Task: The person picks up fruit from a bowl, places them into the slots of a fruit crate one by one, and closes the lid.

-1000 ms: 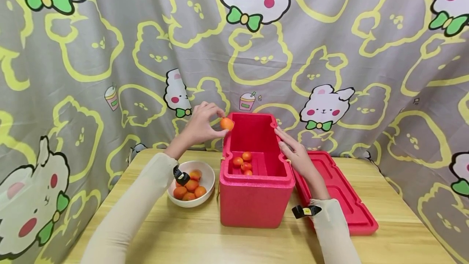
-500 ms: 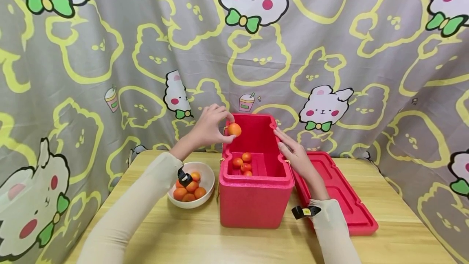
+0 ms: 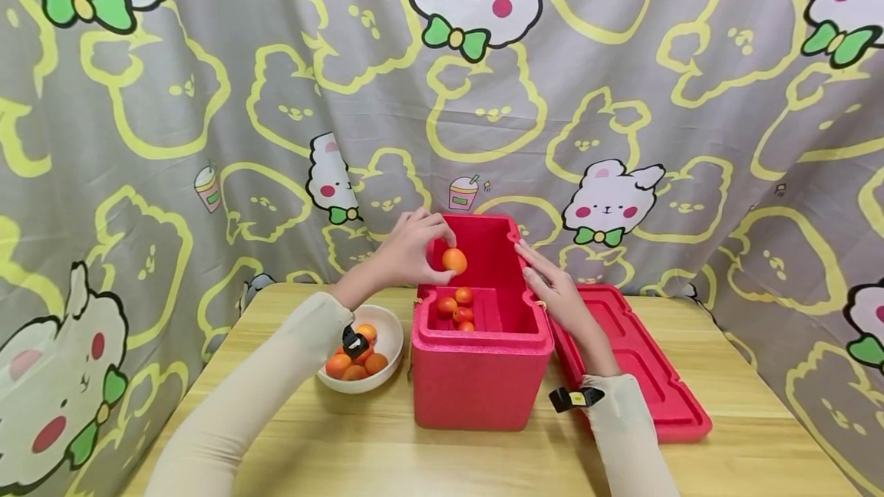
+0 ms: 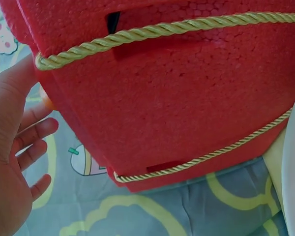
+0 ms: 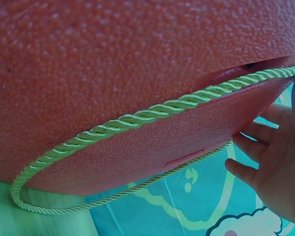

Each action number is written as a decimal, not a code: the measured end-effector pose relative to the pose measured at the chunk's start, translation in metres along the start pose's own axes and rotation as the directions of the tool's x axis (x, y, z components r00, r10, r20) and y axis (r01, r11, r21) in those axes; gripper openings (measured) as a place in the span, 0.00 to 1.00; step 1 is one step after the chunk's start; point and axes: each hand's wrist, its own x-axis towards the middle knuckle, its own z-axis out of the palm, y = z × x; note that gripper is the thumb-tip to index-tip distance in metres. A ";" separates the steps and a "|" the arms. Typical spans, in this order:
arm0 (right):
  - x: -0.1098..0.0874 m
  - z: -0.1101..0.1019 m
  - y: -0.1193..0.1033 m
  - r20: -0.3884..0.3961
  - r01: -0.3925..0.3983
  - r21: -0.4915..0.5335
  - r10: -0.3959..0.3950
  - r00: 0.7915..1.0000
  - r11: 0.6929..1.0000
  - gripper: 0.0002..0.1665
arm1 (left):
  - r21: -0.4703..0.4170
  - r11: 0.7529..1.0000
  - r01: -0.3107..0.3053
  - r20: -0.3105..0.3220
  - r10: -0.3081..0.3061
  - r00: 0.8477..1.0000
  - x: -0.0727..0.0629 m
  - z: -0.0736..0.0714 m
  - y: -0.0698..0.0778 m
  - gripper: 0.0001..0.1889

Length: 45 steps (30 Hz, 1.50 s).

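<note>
A tall red foam box (image 3: 483, 386) stands lidless on the table. My left hand (image 3: 413, 250) pinches a small round orange fruit (image 3: 454, 261) between thumb and fingers, over the box's opening by the left wall. Several similar fruits (image 3: 463, 314) lie on the floor of the box. My right hand (image 3: 561, 294) rests with fairly straight fingers along the right rim. In the left wrist view, most of the held fruit is hidden behind the box wall, near a gold twisted rope (image 4: 196, 24). Another stretch of rope (image 5: 137, 118) runs along the box in the right wrist view.
Left of the box, a white bowl (image 3: 397, 359) holds several more orange fruits, partly covered by the left wrist camera. On the right lies the red lid (image 3: 656, 382), flat on the wooden table (image 3: 331, 451). A patterned curtain (image 3: 387, 113) hangs behind.
My left hand has carried the fruit rightward and slightly down, from beside the left rim to over the opening. The right hand stays on the right rim.
</note>
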 end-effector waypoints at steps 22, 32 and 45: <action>0.000 0.002 0.001 -0.007 0.008 0.000 -0.008 1.000 1.000 0.31 | 0.019 1.000 -0.022 0.099 0.020 0.995 0.000 0.003 0.002 0.22; 0.004 0.000 -0.001 0.002 0.022 -0.012 -0.022 1.000 1.000 0.32 | 0.022 0.999 -0.027 0.086 0.025 0.996 0.002 0.002 0.000 0.22; 0.002 0.001 0.001 -0.001 0.013 -0.007 -0.013 1.000 1.000 0.32 | -0.060 0.998 0.029 0.012 -0.028 1.000 -0.004 -0.005 -0.007 0.22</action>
